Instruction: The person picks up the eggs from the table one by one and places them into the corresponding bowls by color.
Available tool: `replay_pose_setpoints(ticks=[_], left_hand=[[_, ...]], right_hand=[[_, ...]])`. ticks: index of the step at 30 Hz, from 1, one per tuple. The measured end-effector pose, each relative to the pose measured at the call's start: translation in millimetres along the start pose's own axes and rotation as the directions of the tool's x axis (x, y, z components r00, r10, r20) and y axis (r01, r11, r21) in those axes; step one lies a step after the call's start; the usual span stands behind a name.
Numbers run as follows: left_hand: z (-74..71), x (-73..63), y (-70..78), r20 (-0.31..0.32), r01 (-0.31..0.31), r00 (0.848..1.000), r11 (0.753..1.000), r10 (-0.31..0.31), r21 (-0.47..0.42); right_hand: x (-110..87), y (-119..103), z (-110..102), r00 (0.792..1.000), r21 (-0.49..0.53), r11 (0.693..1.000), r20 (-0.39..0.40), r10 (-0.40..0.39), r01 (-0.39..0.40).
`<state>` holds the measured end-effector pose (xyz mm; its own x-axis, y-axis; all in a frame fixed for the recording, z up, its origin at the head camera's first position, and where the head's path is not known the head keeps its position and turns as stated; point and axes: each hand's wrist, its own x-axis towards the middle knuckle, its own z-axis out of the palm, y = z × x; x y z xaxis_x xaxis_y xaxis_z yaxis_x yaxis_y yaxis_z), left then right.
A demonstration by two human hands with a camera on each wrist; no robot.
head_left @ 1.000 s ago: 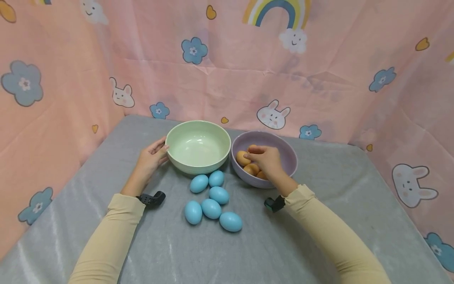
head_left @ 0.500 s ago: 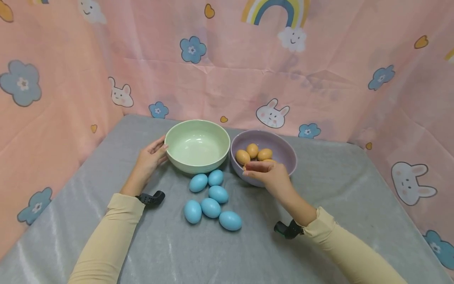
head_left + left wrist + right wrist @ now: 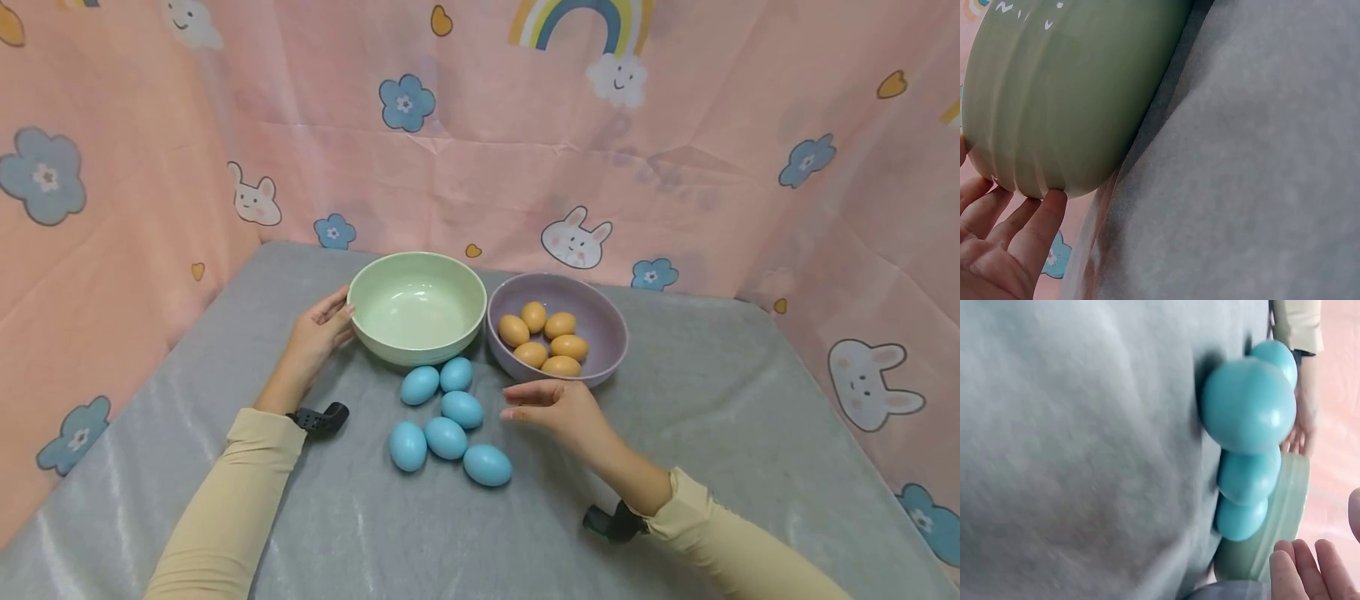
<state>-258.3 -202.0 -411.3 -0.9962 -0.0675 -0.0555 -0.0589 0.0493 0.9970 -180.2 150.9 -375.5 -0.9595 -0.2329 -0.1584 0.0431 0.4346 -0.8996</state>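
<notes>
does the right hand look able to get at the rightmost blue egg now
Probably yes: the right hand holds nothing, the rightmost blue egg lies on the grey cloth near it, and the head view shows nothing between them. The left hand is away at the green bowl.

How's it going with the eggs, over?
Left grip touching green bowl. Right grip empty, near blue eggs. Six orange eggs in purple bowl. Nothing visibly blocking.

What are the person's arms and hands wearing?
The left sleeve and right sleeve are plain, pale yellowish-beige cloth with wide, creased cuffs. Each wrist wears a chunky black device, one on the left wrist, one on the right. The left hand and right hand are bare, without gloves.
</notes>
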Motion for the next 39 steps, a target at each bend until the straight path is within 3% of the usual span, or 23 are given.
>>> replay_pose_setpoints(ticks=[8,19,39], left_hand=[[0.3,1.0,-1.0,-0.001,-0.003,1.0,1.0,0.003,0.007],[-0.1,1.9,-2.0,-0.006,-0.005,1.0,1.0,0.005,0.001],[-0.4,1.5,-1.5,0.002,-0.006,1.0,1.0,0.006,0.0]], right_hand=[[-8.1,9.4,6.4,0.99,0.001,1.0,0.137,0.024,-0.024],[-14.5,12.8,10.5,0.971,-0.062,0.998,0.235,0.047,-0.033],[-11.9,15.6,18.0,0.959,-0.149,0.988,0.282,0.017,0.026]])
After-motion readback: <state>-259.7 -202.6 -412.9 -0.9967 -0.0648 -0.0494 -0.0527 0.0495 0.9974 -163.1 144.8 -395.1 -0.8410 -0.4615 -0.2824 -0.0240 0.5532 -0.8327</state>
